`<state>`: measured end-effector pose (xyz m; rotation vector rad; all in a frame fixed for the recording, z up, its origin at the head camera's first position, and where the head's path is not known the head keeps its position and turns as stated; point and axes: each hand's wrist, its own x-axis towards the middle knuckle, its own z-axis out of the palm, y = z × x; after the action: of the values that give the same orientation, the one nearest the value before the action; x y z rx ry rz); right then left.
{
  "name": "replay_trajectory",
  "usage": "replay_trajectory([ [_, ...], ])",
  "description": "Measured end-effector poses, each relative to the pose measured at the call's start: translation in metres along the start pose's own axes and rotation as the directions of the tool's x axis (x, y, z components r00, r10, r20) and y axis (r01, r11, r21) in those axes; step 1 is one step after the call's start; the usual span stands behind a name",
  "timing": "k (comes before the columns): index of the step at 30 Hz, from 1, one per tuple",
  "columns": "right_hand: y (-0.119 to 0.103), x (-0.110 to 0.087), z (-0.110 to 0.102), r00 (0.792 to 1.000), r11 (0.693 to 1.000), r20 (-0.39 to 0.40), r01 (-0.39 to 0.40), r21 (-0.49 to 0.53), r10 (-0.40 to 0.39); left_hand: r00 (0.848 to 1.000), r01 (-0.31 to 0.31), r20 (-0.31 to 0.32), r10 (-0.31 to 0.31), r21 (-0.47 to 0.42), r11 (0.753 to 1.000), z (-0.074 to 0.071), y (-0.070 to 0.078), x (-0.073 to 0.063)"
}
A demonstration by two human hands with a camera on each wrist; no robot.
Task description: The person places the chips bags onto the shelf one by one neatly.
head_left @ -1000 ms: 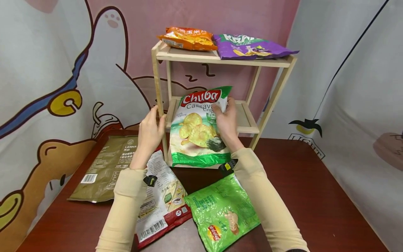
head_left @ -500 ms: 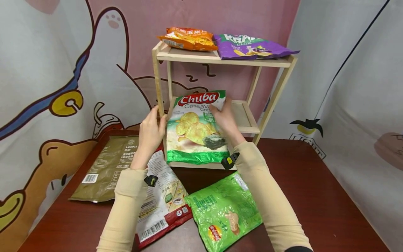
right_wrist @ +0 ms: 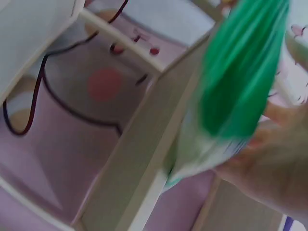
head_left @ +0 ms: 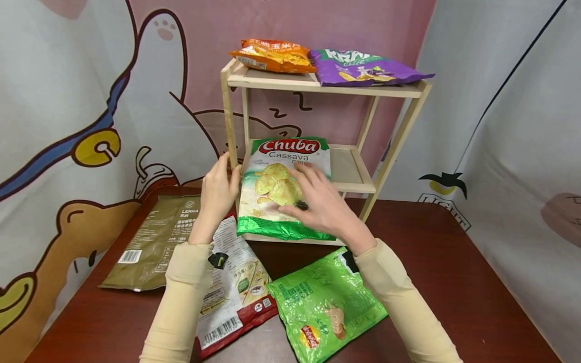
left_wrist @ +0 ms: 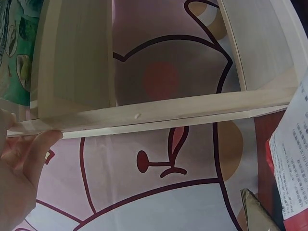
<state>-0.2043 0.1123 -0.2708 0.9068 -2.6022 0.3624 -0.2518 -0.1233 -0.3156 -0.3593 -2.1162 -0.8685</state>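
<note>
A white and green bag of cassava chips (head_left: 268, 189) lies on the middle shelf of a small wooden rack, at its left part, its green lower end sticking out past the front edge. My right hand (head_left: 321, 205) is over the bag's right side, fingers straight and spread, thumb apart from them. In the right wrist view that hand (right_wrist: 272, 159) is right beside the blurred bag (right_wrist: 236, 82). My left hand (head_left: 217, 194) grips the rack's left front post (head_left: 229, 118). Seen from the left wrist, thumb and fingers of this hand (left_wrist: 21, 168) are at the post (left_wrist: 159, 111).
An orange snack bag (head_left: 276, 58) and a purple one (head_left: 363, 68) lie on the top shelf. On the dark red table (head_left: 458, 282) are a brown bag (head_left: 152, 242), a white and red bag (head_left: 240, 282) under my left forearm, and a green chip bag (head_left: 324, 302).
The cassava chips bag has tipped back and settled lower on the middle shelf. My right hand has let go of its upper right edge and moved down over its front. The left hand stays put.
</note>
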Motion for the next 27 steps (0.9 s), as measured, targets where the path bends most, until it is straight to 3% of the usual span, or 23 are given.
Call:
replay_trajectory([
  [3,-0.013,-0.013,0.007,0.995,0.997,0.086,0.047,-0.06,-0.042,1.0,0.002,0.001,-0.002,-0.002,1.0,-0.001,0.001,0.0],
  [6,-0.019,-0.018,0.015,0.993,0.99,0.11,0.051,-0.129,-0.036,1.0,0.006,0.002,-0.006,-0.001,1.0,-0.001,0.002,0.001],
  [13,-0.014,-0.009,0.027,0.998,0.959,0.019,0.07,-0.274,-0.067,1.0,0.012,0.016,-0.012,0.002,1.0,-0.002,0.003,0.001],
  [19,-0.007,0.002,0.029,0.991,0.954,-0.068,0.089,-0.288,-0.113,1.0,0.012,0.01,-0.012,0.012,1.0,-0.001,0.002,0.001],
  [27,-0.006,0.018,0.032,0.999,0.964,-0.012,0.046,-0.261,-0.051,1.0,0.003,0.0,-0.003,-0.006,1.0,0.0,0.001,0.0],
])
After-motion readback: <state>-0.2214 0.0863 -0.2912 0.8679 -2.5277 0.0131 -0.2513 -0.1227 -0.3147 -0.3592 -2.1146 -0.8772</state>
